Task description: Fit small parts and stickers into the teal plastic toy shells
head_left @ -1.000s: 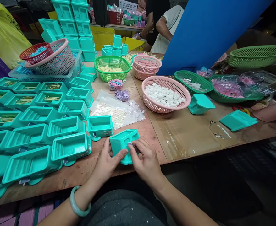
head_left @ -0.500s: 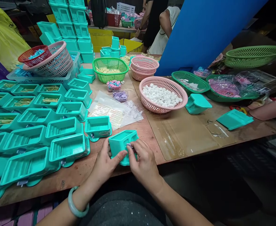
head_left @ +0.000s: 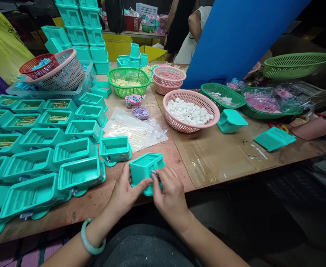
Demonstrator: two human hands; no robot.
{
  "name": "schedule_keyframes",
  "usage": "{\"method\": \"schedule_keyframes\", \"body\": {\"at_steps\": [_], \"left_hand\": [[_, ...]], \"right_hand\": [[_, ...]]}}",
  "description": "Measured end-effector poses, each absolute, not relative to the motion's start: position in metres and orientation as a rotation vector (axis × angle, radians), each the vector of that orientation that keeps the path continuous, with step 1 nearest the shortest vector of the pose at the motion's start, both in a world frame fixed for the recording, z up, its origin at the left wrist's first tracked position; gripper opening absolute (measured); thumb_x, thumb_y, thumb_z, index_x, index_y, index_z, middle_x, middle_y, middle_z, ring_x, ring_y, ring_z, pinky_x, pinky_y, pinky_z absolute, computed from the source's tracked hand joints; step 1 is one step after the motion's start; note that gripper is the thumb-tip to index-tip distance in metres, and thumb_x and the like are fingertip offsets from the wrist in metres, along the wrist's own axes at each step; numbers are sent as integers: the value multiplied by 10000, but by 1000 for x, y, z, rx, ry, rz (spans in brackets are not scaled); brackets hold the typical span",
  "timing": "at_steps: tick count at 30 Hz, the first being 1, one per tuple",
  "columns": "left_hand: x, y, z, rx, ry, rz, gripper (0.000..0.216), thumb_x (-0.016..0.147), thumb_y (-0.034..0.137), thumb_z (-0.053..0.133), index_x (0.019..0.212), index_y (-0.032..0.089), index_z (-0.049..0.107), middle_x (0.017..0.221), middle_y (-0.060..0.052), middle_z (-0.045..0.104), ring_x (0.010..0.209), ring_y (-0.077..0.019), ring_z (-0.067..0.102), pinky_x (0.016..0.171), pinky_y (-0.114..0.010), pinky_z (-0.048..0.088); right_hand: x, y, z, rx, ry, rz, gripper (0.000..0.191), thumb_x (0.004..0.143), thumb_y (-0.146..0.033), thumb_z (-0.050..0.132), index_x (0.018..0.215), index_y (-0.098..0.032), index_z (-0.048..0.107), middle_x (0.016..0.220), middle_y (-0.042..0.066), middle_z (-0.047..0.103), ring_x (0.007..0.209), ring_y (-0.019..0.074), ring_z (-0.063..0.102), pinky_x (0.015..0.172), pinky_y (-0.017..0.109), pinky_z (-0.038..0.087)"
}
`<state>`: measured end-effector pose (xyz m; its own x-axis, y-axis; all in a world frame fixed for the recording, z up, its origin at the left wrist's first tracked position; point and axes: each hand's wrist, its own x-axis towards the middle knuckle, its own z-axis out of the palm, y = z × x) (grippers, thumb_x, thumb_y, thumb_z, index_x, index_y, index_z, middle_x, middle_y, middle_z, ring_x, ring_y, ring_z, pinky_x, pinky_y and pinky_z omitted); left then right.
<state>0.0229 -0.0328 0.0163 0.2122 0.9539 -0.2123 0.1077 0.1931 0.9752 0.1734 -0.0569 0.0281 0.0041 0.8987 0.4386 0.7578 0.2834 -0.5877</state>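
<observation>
A teal plastic box (head_left: 142, 171) is tilted between my hands just above the table's front edge. My left hand (head_left: 129, 187) wraps round its left side, thumb across the near face. With thumb and index finger, my right hand (head_left: 168, 187) pinches a small pale lilac piece (head_left: 153, 173) against the box's near face; most of that piece is hidden by the fingers. Just behind the held box, another teal box (head_left: 115, 149) stands upright on the table. Rows of similar teal boxes (head_left: 79, 174) fill the left side, some with thin yellowish sticks (head_left: 5, 144) inside.
A pink basket of small white pieces (head_left: 191, 111) stands ahead, beside a green basket (head_left: 129, 83). Small tubs of pink-blue pieces (head_left: 133, 100) and purple pieces (head_left: 141, 112) sit near a sticker sheet (head_left: 128, 135). A blue panel (head_left: 241, 40) leans behind. Co-workers (head_left: 195, 26) are beyond.
The right-hand fingers have shifted slightly at the small piece on the box's near face. Both hands keep hold of the box, and the whole view has moved a little.
</observation>
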Motion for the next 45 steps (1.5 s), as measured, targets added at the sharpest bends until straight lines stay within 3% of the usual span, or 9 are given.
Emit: {"method": "schedule_keyframes", "body": {"at_steps": [3, 9, 14, 19, 26, 32, 35, 39, 45], "left_hand": [[23, -32, 17, 1235, 1203, 863, 569, 792, 504, 791, 1209, 225, 523, 1105, -87, 741, 1007, -273, 714, 842, -358, 572], [17, -21, 14, 955, 1155, 925, 646, 686, 510, 867, 1170, 211, 561, 1154, -102, 749, 1044, -286, 723, 836, -362, 590], [8, -15, 0, 794, 1112, 973, 671, 720, 538, 837, 1237, 186, 592, 1268, -134, 734, 1199, -322, 680, 981, -410, 557], [5, -16, 2, 700, 1108, 1001, 642, 762, 539, 800, 1271, 197, 608, 1249, -118, 751, 1205, -319, 681, 1068, -447, 508], [-7, -21, 9, 769, 1157, 965, 658, 765, 552, 788, 1299, 211, 610, 1328, -107, 711, 1291, -337, 615, 1070, -432, 502], [-9, -21, 4, 774, 1125, 944, 698, 732, 561, 812, 1301, 209, 615, 1336, -115, 706, 1298, -356, 608, 1071, -454, 503], [-8, -23, 6, 756, 1124, 976, 719, 749, 552, 803, 1343, 210, 585, 1355, -112, 695, 1331, -351, 585, 1114, -458, 465], [-7, -25, 5, 789, 1102, 944, 685, 775, 538, 790, 1332, 213, 559, 1356, -109, 690, 1319, -342, 593, 1086, -447, 487], [-3, -23, 5, 840, 1131, 944, 663, 744, 549, 816, 1247, 196, 566, 1259, -119, 729, 1223, -330, 656, 981, -414, 550]], "right_hand": [[170, -61, 28, -1499, -1795, 118, 259, 985, -134, 437, 790, -206, 591, 719, 62, 603, 697, 219, 536, 650, 339, 397], [202, -30, 25, -1368, -1663, 730, 216, 989, -309, 551, 828, -210, 657, 766, 29, 644, 724, 180, 606, 655, 286, 470], [243, 61, -6, -1541, -1526, 553, 144, 837, -312, 720, 911, -192, 693, 1008, 108, 672, 941, 254, 623, 897, 412, 507], [258, 103, -24, -1527, -1506, 655, 134, 753, -263, 773, 750, -191, 661, 902, 110, 695, 962, 281, 632, 988, 484, 482], [273, 50, -35, -1531, -1191, 996, 434, 808, -549, 709, 1012, -168, 672, 775, 71, 739, 703, 224, 709, 647, 383, 616], [269, 15, -34, -1390, -1031, 1305, 386, 745, -433, 770, 1036, -180, 755, 1022, 110, 779, 878, 240, 754, 825, 414, 626], [269, 9, -24, -1416, -1353, 1024, 280, 792, -342, 726, 1036, -212, 769, 1075, 95, 765, 996, 246, 720, 918, 426, 578], [262, 2, 3, -1487, -1622, 502, 153, 895, -334, 648, 869, -211, 735, 879, 59, 691, 817, 201, 664, 767, 344, 538], [237, -10, 32, -1503, -1683, 738, 271, 1000, -412, 508, 822, -220, 579, 630, -32, 557, 547, 135, 536, 538, 256, 406]]}}
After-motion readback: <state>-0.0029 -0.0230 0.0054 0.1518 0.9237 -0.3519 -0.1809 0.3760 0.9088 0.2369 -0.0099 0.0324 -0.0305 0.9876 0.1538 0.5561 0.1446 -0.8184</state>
